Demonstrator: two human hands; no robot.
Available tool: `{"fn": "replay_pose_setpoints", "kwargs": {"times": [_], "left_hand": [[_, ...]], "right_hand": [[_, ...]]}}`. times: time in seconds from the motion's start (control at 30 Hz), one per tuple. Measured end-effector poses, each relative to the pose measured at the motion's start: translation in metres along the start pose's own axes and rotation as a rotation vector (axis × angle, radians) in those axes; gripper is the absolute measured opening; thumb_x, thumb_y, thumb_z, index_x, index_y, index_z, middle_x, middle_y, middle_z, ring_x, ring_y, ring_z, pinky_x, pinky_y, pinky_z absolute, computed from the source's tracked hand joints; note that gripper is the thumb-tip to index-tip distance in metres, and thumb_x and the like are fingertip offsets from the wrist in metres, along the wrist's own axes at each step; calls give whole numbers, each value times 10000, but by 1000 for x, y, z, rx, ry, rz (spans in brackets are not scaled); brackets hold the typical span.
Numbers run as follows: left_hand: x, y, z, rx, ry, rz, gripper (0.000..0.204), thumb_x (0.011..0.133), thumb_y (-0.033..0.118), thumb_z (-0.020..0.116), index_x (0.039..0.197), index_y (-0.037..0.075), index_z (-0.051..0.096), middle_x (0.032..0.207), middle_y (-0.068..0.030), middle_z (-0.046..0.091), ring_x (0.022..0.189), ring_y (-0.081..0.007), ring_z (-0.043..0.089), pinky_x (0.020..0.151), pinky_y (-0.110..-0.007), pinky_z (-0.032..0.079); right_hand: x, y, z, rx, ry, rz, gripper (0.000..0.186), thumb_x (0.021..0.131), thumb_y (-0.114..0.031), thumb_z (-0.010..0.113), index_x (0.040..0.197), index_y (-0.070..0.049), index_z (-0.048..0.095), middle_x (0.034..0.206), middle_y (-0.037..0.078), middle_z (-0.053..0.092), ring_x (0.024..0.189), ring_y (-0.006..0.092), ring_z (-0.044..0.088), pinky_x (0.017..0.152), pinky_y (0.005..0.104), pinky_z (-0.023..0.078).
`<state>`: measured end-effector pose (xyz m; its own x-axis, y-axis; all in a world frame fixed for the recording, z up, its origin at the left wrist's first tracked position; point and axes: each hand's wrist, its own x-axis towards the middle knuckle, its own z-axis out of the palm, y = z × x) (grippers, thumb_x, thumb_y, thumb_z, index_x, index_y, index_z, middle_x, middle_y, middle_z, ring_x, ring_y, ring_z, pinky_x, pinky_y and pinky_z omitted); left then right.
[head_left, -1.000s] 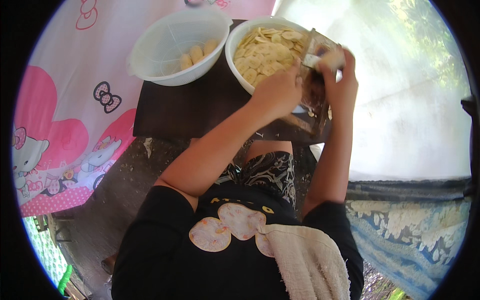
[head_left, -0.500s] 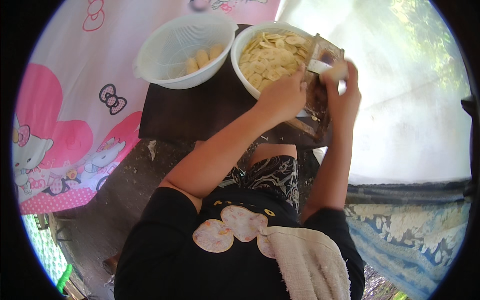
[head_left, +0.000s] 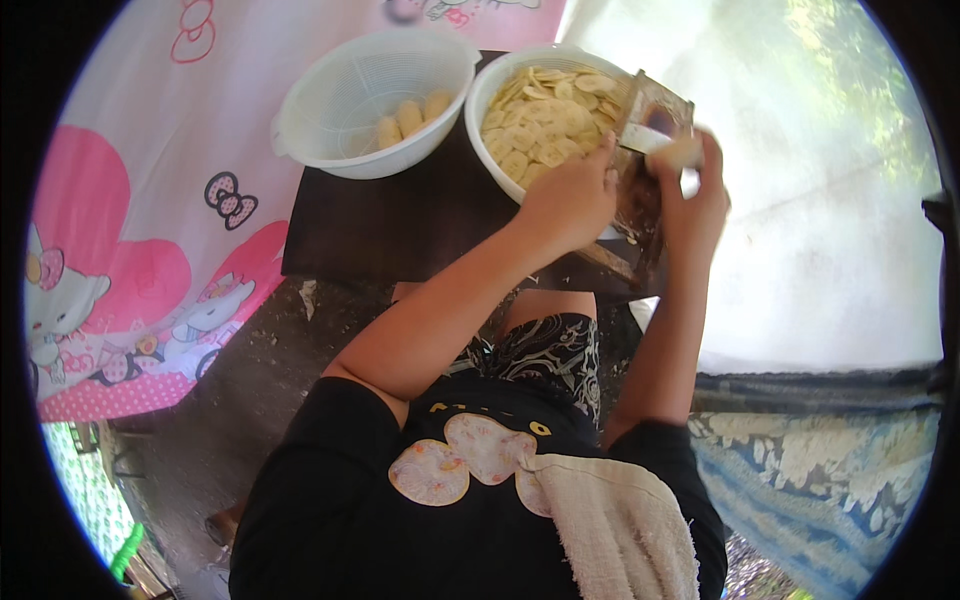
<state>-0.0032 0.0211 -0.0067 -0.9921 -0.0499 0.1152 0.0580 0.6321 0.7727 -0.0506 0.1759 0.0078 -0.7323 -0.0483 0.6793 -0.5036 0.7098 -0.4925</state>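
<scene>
A wooden slicer with a metal blade [head_left: 645, 135] leans at a slant over the right side of a white bowl [head_left: 480, 140] full of thin banana slices [head_left: 540, 120]. My left hand [head_left: 575, 200] is closed on the slicer's left edge. My right hand [head_left: 695, 200] has its fingers wrapped round a pale peeled banana [head_left: 672, 155], held against the slicer just beside the blade; some of the banana is hidden by the fingers.
Left of the bowl a white colander [head_left: 320, 100] holds several peeled bananas [head_left: 410, 120] on the dark tabletop [head_left: 350, 230]. Pink printed sheeting [head_left: 120, 280] hangs at the left, a bright white sheet [head_left: 810, 270] at the right. A cream towel [head_left: 610, 510] lies over my shirt.
My right hand has moved down along the slicer with the banana. The bowls, slicer and both arms appear slightly lower and further right in the view.
</scene>
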Motion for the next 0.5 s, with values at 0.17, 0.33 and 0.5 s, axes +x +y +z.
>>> {"fn": "replay_pose_setpoints", "kwargs": {"times": [0.17, 0.33, 0.5], "left_hand": [[-2, 11, -2, -18, 41, 34, 516, 970, 267, 430, 1441, 61, 398, 1076, -286, 626, 1020, -419, 606, 901, -478, 463], [-2, 14, -2, -20, 22, 6, 516, 965, 261, 441, 1443, 69, 401, 1073, -288, 626, 1009, -419, 609, 899, -481, 465], [1, 2, -1, -19, 23, 11, 518, 965, 274, 436, 1442, 73, 406, 1074, -287, 627, 1006, -419, 610, 896, -480, 465]], "right_hand": [[63, 23, 21, -111, -47, 104, 534, 825, -321, 677, 1299, -145, 504, 852, 149, 692, 874, 324, 658, 967, 415, 384], [-17, -8, -21, -11, -69, 78, 594, 768, -201, 743, 1319, -120, 535, 1029, 132, 682, 994, 297, 614, 1012, 411, 365], [-18, 0, -10, -33, -44, 3, 578, 785, -214, 735, 1317, -116, 531, 1004, 127, 688, 956, 298, 624, 1000, 403, 371]]}}
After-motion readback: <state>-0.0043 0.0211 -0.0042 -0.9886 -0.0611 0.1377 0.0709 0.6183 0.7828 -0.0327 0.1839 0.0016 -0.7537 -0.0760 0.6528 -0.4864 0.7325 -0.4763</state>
